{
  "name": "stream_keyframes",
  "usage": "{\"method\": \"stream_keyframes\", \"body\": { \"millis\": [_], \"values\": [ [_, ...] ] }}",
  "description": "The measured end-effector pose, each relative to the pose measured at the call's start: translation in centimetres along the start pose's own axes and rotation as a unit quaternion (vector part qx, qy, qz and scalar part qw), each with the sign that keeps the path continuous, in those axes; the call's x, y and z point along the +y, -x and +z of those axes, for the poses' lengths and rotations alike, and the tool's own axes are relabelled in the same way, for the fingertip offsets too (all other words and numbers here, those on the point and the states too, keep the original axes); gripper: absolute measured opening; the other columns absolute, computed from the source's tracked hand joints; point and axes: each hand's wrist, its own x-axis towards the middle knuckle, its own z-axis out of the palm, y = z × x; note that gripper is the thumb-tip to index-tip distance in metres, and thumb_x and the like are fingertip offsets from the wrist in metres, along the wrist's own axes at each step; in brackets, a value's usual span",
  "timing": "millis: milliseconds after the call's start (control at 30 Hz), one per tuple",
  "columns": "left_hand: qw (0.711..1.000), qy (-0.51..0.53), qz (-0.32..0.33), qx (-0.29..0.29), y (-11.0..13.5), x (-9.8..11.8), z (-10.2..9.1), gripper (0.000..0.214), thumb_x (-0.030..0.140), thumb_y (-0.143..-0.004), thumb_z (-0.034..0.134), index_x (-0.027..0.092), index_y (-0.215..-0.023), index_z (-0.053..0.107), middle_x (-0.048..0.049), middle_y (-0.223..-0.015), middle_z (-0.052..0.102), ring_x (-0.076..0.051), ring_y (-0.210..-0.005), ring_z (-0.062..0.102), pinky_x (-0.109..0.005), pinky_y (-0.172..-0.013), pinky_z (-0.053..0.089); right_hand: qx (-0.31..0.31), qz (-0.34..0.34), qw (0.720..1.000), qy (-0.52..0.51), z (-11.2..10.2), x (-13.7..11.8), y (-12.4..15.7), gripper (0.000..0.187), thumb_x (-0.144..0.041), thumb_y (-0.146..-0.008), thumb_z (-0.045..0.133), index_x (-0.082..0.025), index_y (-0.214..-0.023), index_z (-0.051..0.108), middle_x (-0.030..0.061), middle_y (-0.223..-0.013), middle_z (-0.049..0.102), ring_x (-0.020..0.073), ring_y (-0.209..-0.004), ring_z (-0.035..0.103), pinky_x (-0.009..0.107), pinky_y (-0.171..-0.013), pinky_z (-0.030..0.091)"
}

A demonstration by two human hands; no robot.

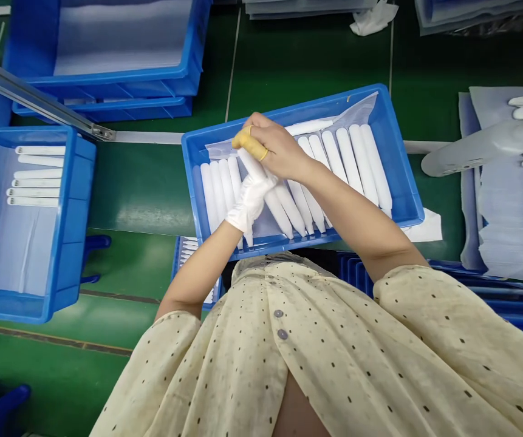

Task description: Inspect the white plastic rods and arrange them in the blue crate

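A white tapered stick (249, 162) is gripped by my left hand (252, 195), which wears a white glove and is closed round it. My right hand (273, 145), with yellow covers on the fingers, curls over the stick's upper end; its fingertips are partly hidden. Both hands are above a blue tray (288, 111). Similar white sticks (356, 159) lie side by side at the tray's right, more sticks (218, 188) at its left, and one lies crosswise along the back. A pale sheet (356, 112) lines the tray.
At the left stands another blue tray (67, 243) holding several white sticks. Stacked blue trays (152, 76) are behind it, near a metal bar (24, 91). At the right are pale sheets (516, 230), a translucent bottle-like object (466, 152) and more white pieces.
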Motion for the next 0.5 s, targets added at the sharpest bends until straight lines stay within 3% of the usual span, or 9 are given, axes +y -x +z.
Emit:
{"method": "stream_keyframes", "body": {
  "millis": [67,167,267,333,433,500],
  "values": [
    [0.993,0.117,-0.025,-0.018,0.0,1.4,2.1,0.050,0.043,-0.091,0.077,0.021,-0.134,0.066,-0.0073,-0.126,0.073,-0.029,-0.133,0.066,-0.046,-0.107,0.058,0.022,0.014,0.998,-0.062,-2.1,-0.6,2.6,0.077,-0.072,-0.109,0.018,-0.017,-0.141,0.062,0.0081,-0.137,0.056,0.0258,-0.140,0.054,0.049,-0.118,0.043],
    [0.981,0.163,-0.069,-0.078,-0.2,5.2,2.0,0.036,0.039,-0.098,0.070,0.024,-0.130,0.069,-0.0057,-0.131,0.072,-0.030,-0.137,0.064,-0.043,-0.102,0.063,-0.025,0.094,0.970,-0.222,-4.2,-0.8,7.6,0.072,-0.076,-0.102,0.047,-0.022,-0.149,0.057,0.0094,-0.147,0.056,0.0281,-0.144,0.053,0.049,-0.115,0.050],
    [0.980,0.179,-0.073,-0.049,-1.1,9.2,-0.3,0.027,0.039,-0.102,0.067,0.024,-0.125,0.069,-0.0074,-0.137,0.069,-0.027,-0.137,0.064,-0.038,-0.105,0.062,-0.182,0.139,0.883,-0.409,-3.6,-1.4,12.3,0.089,-0.066,-0.076,0.086,-0.019,-0.146,0.058,0.0136,-0.143,0.063,0.0304,-0.129,0.064,0.045,-0.102,0.061],
    [0.983,0.176,-0.051,-0.027,-1.7,10.9,-1.8,0.031,0.039,-0.106,0.060,0.022,-0.132,0.064,-0.0088,-0.141,0.066,-0.027,-0.139,0.061,-0.040,-0.112,0.058,-0.244,0.153,0.815,-0.503,-1.8,-2.6,14.2,0.085,-0.054,-0.071,0.094,-0.018,-0.141,0.060,0.0133,-0.129,0.070,0.0264,-0.110,0.072,0.037,-0.084,0.066],
    [0.997,0.050,0.035,0.052,-1.5,11.3,-2.6,0.045,0.045,-0.107,0.057,0.018,-0.144,0.054,-0.0122,-0.151,0.057,-0.032,-0.148,0.052,-0.052,-0.125,0.045,-0.238,0.166,0.744,-0.602,1.0,-4.9,15.1,0.059,-0.046,-0.080,0.088,-0.015,-0.125,0.065,0.0068,-0.093,0.073,0.0175,-0.082,0.071,0.024,-0.060,0.059],
    [0.977,-0.164,0.084,0.104,-0.3,10.5,-2.1,0.058,0.051,-0.103,0.062,0.020,-0.150,0.049,-0.0116,-0.160,0.046,-0.037,-0.162,0.030,-0.062,-0.133,0.026,-0.201,0.176,0.725,-0.635,2.3,-5.9,14.6,0.048,-0.044,-0.079,0.088,-0.015,-0.112,0.067,0.0032,-0.079,0.069,0.0147,-0.072,0.067,0.020,-0.052,0.054]
  ]
}}
